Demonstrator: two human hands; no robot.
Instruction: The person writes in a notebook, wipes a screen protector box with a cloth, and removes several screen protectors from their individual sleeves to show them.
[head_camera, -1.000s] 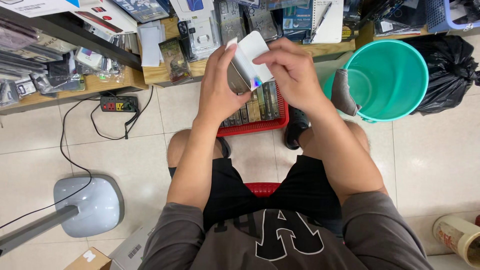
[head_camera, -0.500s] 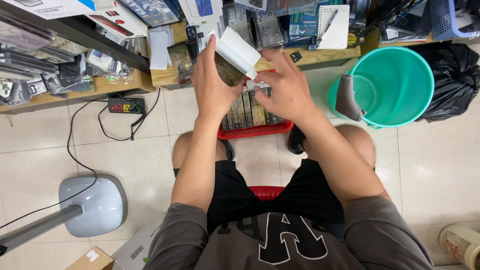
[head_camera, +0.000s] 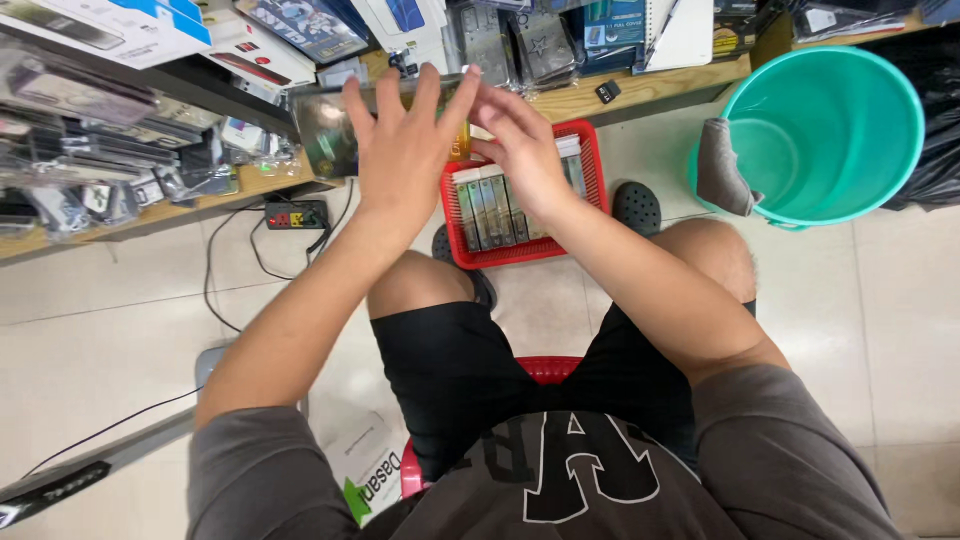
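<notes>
flat packet (head_camera: 325, 135) mostly hidden behind left hand (head_camera: 400, 150), right hand (head_camera: 525, 150) covering red basket (head_camera: 520, 250) contents, blurred

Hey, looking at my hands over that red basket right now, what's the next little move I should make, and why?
Probably lower the flat, glossy packet down into the red basket. The left hand is spread open against it, above and left of the basket, while the right hand hovers over the row of similar packets standing on edge there. Whether a free slot remains in the row cannot be told.
</notes>
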